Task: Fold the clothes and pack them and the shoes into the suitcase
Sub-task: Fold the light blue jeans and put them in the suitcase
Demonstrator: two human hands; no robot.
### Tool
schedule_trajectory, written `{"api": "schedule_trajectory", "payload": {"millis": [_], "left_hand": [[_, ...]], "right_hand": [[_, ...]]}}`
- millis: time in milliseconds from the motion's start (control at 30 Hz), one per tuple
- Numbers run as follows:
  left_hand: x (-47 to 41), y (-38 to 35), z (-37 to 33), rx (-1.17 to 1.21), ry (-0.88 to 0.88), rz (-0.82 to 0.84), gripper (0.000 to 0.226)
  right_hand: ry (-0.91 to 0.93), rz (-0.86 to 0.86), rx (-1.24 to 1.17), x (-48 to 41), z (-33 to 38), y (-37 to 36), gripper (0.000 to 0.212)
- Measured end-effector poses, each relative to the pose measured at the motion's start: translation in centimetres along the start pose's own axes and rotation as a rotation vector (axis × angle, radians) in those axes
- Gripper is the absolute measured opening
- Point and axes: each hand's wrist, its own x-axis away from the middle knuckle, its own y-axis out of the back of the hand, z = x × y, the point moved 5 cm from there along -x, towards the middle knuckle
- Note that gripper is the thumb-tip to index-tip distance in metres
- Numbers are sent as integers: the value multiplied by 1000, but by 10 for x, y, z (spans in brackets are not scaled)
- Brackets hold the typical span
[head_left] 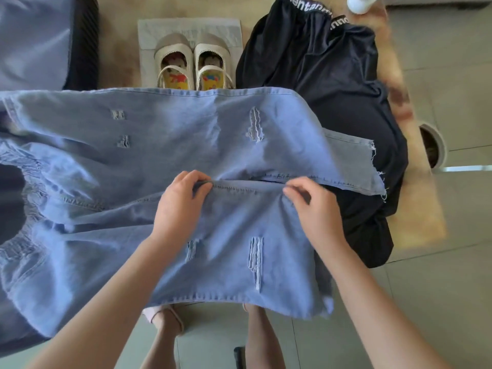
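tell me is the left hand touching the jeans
Touching. The head view shows the left hand pinching the jeans along the inner leg seam, fingers curled over the fabric edge.

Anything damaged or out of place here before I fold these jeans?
The jeans have slits across both legs and a frayed hem, but they are evenly placed, so likely styling rather than damage. The black garment lies crumpled and unfolded, partly under one leg. The shoes sit neatly paired.

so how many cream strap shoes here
2: left cream strap shoe and right cream strap shoe, side by side on a white cloth, heels under blue ripped jeans. More may be hidden.
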Motion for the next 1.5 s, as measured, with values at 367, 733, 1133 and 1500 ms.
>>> {"api": "schedule_trajectory", "payload": {"millis": [367,733,1133,1500], "left_hand": [[3,-71,-20,-392,-219,280,51],[-13,-91,-30,-393,-106,262,49],[-29,-98,-42,-371,-137,206,31],[-31,-118,-72,-312,-359,48,50]], "right_hand": [[-261,50,12,28,-98,13,32],[-236,-18,309,63,-129,11,21],[-43,45,544,-28,-126,117,21],[-523,-178,-21,-98,-182,124,48]]}}
